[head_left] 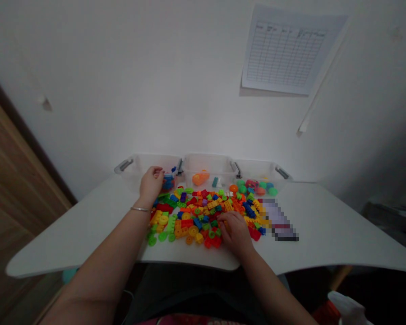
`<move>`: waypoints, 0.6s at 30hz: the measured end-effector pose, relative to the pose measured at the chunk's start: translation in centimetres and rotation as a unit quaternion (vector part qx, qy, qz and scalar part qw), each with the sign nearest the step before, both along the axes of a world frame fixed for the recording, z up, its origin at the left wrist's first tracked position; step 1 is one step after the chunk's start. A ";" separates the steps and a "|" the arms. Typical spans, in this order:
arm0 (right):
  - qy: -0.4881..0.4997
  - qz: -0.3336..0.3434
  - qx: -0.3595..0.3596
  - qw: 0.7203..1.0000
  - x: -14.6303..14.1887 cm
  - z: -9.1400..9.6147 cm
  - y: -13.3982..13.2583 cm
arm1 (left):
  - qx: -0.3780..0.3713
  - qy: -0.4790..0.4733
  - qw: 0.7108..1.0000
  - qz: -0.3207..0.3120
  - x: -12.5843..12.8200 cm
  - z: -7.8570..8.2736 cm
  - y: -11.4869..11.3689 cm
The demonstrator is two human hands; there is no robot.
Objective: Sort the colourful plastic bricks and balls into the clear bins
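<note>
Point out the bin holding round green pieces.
The rightmost clear bin; only it holds round green pieces, unlike the middle bin and left bin.

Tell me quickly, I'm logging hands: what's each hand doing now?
Left hand: curled at the clear bin, anything held is hidden.
Right hand: fingers down on the plastic bricks, cannot tell if holding.

No legible text anywhere, printed ruled table on a paper sheet [286, 49] taped to the wall, its column headings too small to read, pixelated card [277, 220] on the bench, blurred beyond reading, white lettering on a garment [196, 321] at the frame's bottom edge, cut off and unreadable
</note>
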State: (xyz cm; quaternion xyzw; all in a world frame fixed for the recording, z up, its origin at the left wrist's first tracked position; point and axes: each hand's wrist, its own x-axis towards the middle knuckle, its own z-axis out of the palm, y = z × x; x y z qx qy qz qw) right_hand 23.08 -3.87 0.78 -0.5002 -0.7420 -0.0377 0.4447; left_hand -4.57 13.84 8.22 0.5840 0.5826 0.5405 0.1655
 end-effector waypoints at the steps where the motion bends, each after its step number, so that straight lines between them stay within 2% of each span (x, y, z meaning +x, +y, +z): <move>1: 0.000 0.000 -0.001 1.000 0.0 0.0 0.0 | -0.001 0.003 1.000 -0.001 0.0 0.0 0.0; 11: 0.001 0.005 0.001 1.000 0.1 -0.1 0.1 | -0.002 -0.008 1.000 -0.023 0.1 -0.1 -0.1; 15: 0.003 -0.004 0.005 1.000 0.0 -0.1 0.1 | 0.041 -0.045 0.998 -0.016 1.5 -0.4 -1.8; 18: 0.007 -0.015 0.009 1.000 0.0 -0.1 0.0 | 0.045 0.017 0.997 -0.055 2.8 -0.7 -3.9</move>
